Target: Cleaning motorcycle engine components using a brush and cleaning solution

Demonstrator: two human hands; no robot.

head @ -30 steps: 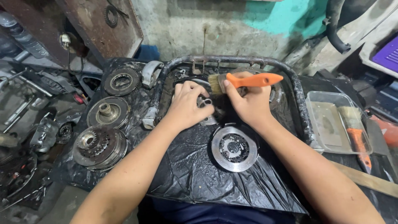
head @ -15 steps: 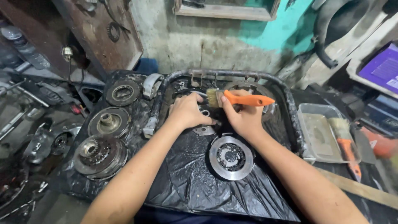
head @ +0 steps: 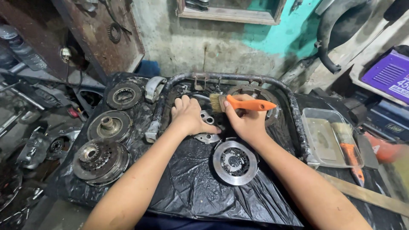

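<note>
My left hand (head: 188, 115) rests on a small grey metal clutch part (head: 207, 127) lying on black plastic sheeting (head: 191, 187) inside a tubular metal frame (head: 238, 78). My right hand (head: 246, 121) grips an orange-handled paintbrush (head: 238, 103), its bristles pointing left over the part, just beside my left fingers. A round metal disc (head: 234, 162) lies on the sheeting below my right wrist.
Three round clutch assemblies (head: 100, 161) (head: 109, 126) (head: 124, 95) lie in a row at the left. A clear plastic tray (head: 326, 140) with a second orange brush (head: 350, 156) stands at the right. A wooden strip (head: 366, 194) lies at the lower right, a purple box (head: 388, 76) beyond.
The view has shifted slightly. Both hands stay on the small part, and the brush has moved a little over it.
</note>
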